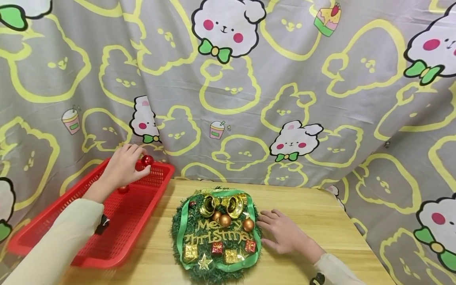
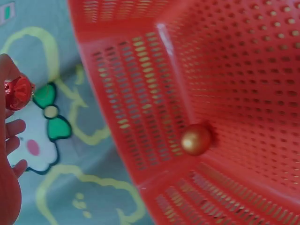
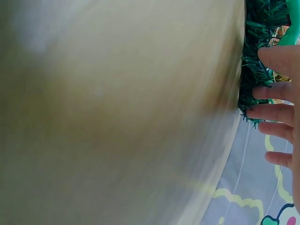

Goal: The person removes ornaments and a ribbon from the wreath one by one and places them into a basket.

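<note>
Over the far end of the red basket (image 1: 156, 206), my left hand (image 1: 122, 166) pinches a shiny red Christmas ball (image 1: 147, 160) between thumb and fingers. The left wrist view shows the same red ball (image 2: 18, 93) at its left edge. A copper-coloured ball (image 2: 196, 139) lies in a corner of the basket. My right hand (image 1: 283, 231) rests at the right edge of a green Christmas wreath (image 1: 179, 237), fingers spread and fingertips at its tinsel. The wreath lies flat, bearing gold bells (image 1: 235, 206), copper balls (image 1: 225, 220), gold lettering, small gift boxes (image 1: 190, 252) and a green ribbon (image 1: 184, 225).
A wooden table (image 1: 303, 198) carries the basket on the left and the wreath in the middle. Behind the table hangs a grey curtain (image 1: 242, 118) with cartoon animals, also draping down on both sides.
</note>
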### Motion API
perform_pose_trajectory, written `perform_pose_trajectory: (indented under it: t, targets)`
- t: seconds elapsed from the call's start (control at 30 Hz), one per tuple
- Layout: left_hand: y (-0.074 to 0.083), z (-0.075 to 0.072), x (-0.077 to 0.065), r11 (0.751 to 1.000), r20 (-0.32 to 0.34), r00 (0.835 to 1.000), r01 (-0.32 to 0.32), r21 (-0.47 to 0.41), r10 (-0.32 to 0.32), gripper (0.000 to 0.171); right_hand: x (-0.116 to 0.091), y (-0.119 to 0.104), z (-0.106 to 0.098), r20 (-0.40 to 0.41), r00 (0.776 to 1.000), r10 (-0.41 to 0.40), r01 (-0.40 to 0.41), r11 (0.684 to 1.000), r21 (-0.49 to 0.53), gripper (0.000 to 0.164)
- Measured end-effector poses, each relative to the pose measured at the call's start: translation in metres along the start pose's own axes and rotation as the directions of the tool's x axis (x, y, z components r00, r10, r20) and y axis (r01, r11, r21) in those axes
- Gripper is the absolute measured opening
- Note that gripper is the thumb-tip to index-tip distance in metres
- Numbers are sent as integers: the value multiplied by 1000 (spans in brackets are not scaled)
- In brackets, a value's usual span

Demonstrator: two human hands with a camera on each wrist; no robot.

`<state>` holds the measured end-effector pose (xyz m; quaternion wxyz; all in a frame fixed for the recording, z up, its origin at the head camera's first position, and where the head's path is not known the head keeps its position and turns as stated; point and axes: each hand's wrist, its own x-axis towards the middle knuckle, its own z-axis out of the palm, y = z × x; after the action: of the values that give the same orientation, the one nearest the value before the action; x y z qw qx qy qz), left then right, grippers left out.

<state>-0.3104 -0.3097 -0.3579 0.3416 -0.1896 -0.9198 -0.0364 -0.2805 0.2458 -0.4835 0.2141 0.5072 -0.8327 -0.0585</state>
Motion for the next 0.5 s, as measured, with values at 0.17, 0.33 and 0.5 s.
perform_pose_trajectory:
  t: [0.17, 0.33, 0.5]
  targets:
    - [-11, 14, -9, 998, 94, 994, 60, 32, -63, 38, -1, -1, -1, -1, 1000, 4, -4, 1000, 2, 53]
    - [-20, 29, -18, 992, 202, 971, 117, 54, -126, 43, 0, -1, -1, 12, 1000, 17, -17, 1000, 5, 53]
    - [-28, 42, -28, 986, 286, 944, 157, 58, -167, 48, 0, -1, -2, 17, 1000, 23, -23, 1000, 11, 52]
